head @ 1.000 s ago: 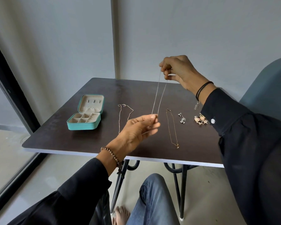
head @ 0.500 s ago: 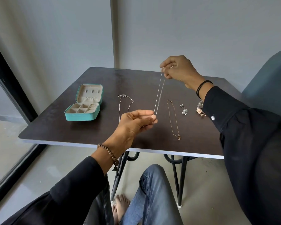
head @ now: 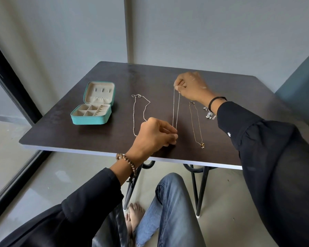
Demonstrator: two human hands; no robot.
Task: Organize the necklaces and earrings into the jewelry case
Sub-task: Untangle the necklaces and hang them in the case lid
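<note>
Three necklaces were before us on the dark table (head: 64, 134). We held the middle one, a thin silver chain (head: 176, 107), stretched in a narrow loop between our two hands. Our right hand (head: 192, 87) pinched its far end between thumb and forefinger, with the other fingers curled in. Our left hand (head: 154, 137) pinched its near end with thumb and fingertips, close to the table's front edge. We could not tell whether the chain touched the tabletop. Just left of it lay a beaded silver necklace (head: 134, 118), partly hidden by our left hand. Just right of it lay a gold necklace (head: 196, 125) with a small pendant (head: 202, 144) at its near end. Some earrings (head: 209, 114) lay beside our right wrist, half covered by the sleeve (head: 239, 118). The teal jewelry case (head: 91, 120) stood open well to the left, its lid (head: 100, 91) upright.
</note>
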